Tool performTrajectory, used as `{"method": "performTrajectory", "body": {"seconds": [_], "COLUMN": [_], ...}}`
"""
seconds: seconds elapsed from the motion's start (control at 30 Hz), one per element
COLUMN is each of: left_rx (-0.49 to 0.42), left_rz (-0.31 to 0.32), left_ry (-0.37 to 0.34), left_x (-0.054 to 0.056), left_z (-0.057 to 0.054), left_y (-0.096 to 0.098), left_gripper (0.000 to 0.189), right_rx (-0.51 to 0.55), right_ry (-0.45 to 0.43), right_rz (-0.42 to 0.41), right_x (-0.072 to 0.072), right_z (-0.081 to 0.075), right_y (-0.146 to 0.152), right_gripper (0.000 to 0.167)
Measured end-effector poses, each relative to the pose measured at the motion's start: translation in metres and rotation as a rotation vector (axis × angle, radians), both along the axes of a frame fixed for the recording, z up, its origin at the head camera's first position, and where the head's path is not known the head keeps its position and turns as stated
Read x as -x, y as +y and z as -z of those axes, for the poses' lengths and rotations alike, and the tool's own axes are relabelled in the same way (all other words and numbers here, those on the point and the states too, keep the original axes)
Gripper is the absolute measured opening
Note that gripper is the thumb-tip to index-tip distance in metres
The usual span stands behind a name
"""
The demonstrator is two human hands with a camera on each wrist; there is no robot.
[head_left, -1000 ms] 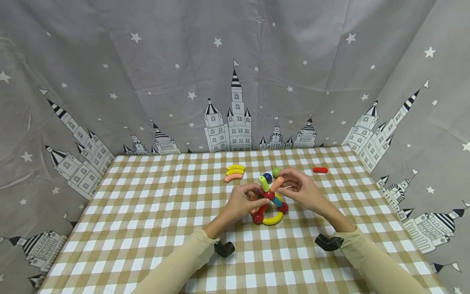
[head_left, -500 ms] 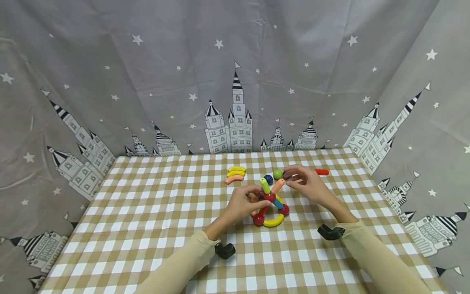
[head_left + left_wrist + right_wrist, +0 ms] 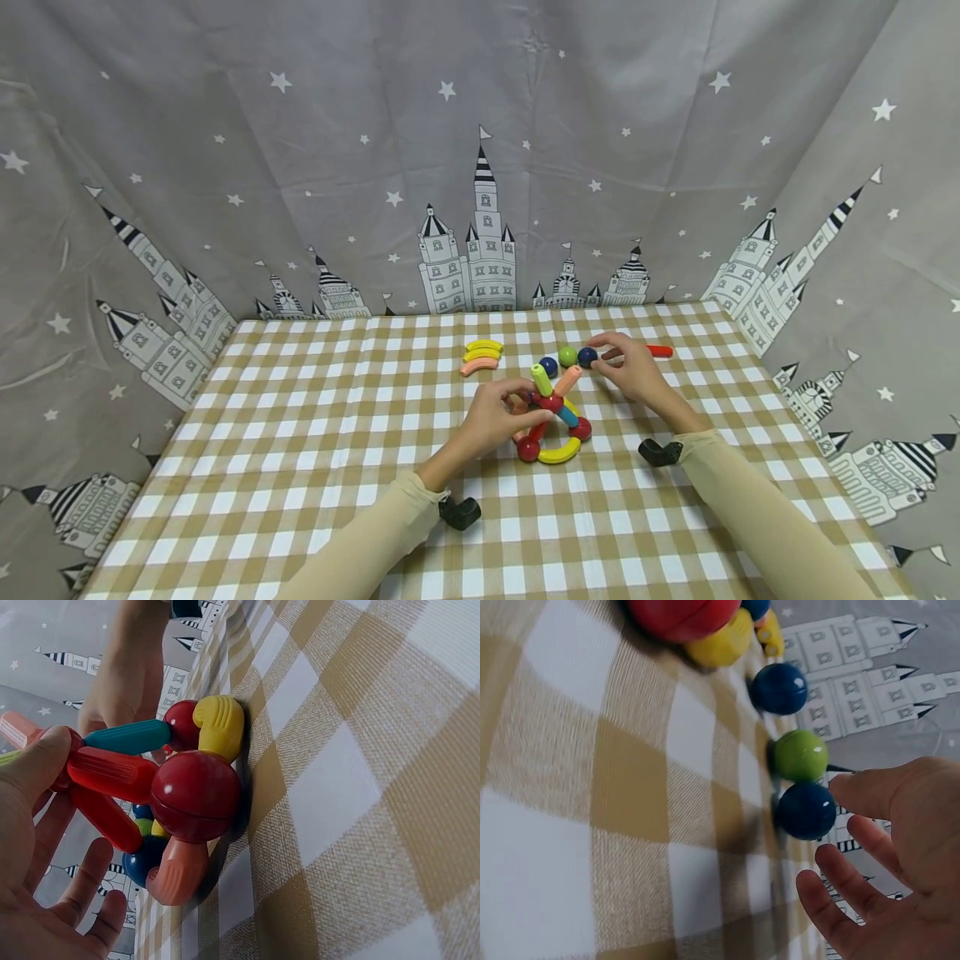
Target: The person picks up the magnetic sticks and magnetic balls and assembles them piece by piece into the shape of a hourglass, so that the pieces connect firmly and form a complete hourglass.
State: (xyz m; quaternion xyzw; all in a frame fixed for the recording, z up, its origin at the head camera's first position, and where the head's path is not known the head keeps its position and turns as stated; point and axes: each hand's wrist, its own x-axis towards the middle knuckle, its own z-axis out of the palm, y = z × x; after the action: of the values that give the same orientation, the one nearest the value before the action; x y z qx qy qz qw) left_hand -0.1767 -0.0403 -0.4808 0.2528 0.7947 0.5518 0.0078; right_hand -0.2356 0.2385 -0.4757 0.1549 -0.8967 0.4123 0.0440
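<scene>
In the head view my left hand (image 3: 495, 415) grips the upper red ball (image 3: 552, 403) of a magnetic ball-and-rod frame. A lime rod (image 3: 540, 379) and a peach rod (image 3: 568, 381) stick up from that ball. Straight red and blue rods slope down to lower balls, joined by curved rods such as the yellow one (image 3: 558, 452); in the left wrist view a big red ball (image 3: 195, 795) rests near the cloth. My right hand (image 3: 632, 367) reaches toward a dark blue ball (image 3: 807, 811), thumb tip right at its side and fingers spread loosely.
A green ball (image 3: 567, 357) sits against that blue ball, with another blue ball (image 3: 548, 367) to its left. Yellow curved rods (image 3: 482, 350) and a peach curved rod (image 3: 478, 366) lie behind the frame. A red rod (image 3: 660, 352) lies beyond the right hand on the checked tablecloth (image 3: 300, 433).
My right hand has moved from the peach rod's tip back and to the right, to the blue ball beside the green one. The left hand keeps its hold on the frame.
</scene>
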Motion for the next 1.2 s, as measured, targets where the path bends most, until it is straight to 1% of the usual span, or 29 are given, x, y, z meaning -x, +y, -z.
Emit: {"method": "performTrajectory", "body": {"seconds": [0.2,0.4,0.67,0.93,1.1,1.2], "left_rx": [0.004,0.000,-0.001,0.009,0.012,0.011], "left_rz": [-0.002,0.007,-0.002,-0.001,0.001,0.001], "left_ry": [0.007,0.012,0.009,0.013,0.001,-0.002], "left_x": [-0.001,-0.001,0.000,0.000,0.000,0.000], "left_z": [-0.001,0.000,0.000,0.000,0.000,0.000], "left_y": [0.000,0.000,0.000,-0.001,-0.001,-0.001], "left_gripper": [0.025,0.024,0.025,0.025,0.027,0.026], "right_rx": [-0.065,-0.088,-0.160,-0.152,-0.158,-0.154], "right_ry": [-0.031,-0.030,-0.034,-0.049,-0.076,-0.077], "right_rz": [-0.008,-0.012,0.018,0.045,0.073,0.083], "right_x": [0.007,0.012,0.020,0.020,0.019,0.017], "right_z": [0.010,0.014,0.020,0.019,0.018,0.017], "right_y": [0.002,0.003,0.000,-0.003,-0.002,-0.001], "right_gripper": [0.033,0.035,0.037,0.038,0.040,0.040]}}
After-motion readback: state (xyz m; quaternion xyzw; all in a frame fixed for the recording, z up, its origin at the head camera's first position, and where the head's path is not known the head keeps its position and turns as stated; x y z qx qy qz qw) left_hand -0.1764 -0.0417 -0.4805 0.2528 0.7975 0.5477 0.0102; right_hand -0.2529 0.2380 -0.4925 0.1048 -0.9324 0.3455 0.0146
